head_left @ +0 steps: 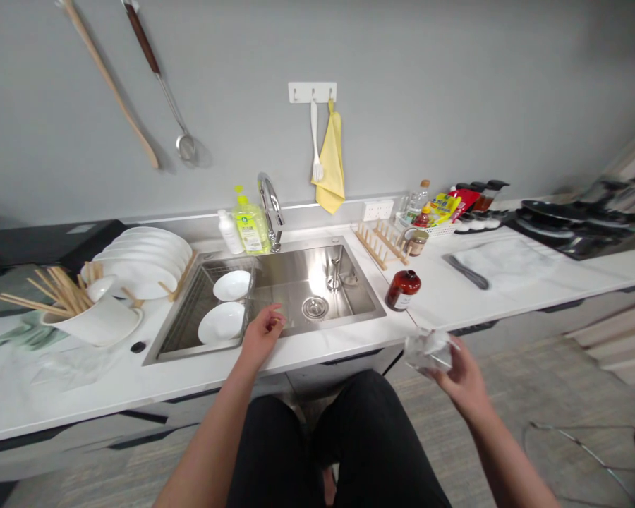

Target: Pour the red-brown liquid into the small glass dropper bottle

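Note:
My right hand (459,374) is closed on a crumpled clear plastic wrapper (428,351), held just in front of the counter's edge on the right. My left hand (265,333) hovers over the front rim of the steel sink (301,326), its fingers curled together; whether anything small is between them is hard to make out. Nearest to the right hand, a dark red-brown bottle (403,290) stands upright on the counter. Two white bowls, one behind (233,285) and one in front (221,323), lie in the rack at the sink's left side.
White plates (142,261) stand in a rack left of the sink, beside a white holder (92,323) of chopsticks. Behind the sink are soap bottles (251,226) and a faucet (271,204). A wooden rack (373,247), jars and a condiment basket (439,229) are at the right.

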`<state>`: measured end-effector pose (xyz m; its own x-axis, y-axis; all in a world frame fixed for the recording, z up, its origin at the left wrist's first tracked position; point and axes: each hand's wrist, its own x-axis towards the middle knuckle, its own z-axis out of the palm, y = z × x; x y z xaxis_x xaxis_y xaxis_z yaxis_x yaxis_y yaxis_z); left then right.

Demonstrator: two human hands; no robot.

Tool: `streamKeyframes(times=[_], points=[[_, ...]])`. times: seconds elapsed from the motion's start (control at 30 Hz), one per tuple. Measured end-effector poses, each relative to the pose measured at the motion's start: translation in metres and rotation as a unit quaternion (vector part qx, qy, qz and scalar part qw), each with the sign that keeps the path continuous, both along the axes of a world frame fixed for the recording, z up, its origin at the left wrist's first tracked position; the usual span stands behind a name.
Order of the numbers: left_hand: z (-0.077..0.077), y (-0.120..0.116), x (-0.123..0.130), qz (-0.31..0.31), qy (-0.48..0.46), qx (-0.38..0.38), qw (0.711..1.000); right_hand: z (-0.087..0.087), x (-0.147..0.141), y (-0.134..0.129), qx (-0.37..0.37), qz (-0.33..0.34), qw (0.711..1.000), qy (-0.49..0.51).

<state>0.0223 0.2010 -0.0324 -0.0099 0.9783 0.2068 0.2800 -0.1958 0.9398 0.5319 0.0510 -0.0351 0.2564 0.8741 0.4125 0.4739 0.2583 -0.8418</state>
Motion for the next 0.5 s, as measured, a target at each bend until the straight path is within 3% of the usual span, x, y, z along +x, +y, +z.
streamKeyframes(times=[0.07, 0.3, 0.4, 0.5], points=[[0.005, -0.002, 0.002, -0.005, -0.004, 0.003, 1.000, 0.001, -0.043, 0.019, -0.012, 0.071, 0.996, 0.058], [0.026, -0.016, 0.005, -0.023, -0.011, 0.023, 0.999, 0.021, -0.183, 0.119, -0.036, 0.223, 0.968, 0.112], [0.031, -0.019, 0.002, -0.031, -0.028, 0.058, 0.997, 0.025, -0.226, 0.152, -0.049, 0.252, 0.961, 0.101], [0.030, -0.017, 0.000, -0.046, -0.019, 0.083, 0.995, 0.021, -0.253, 0.166, -0.063, 0.278, 0.953, 0.105]])
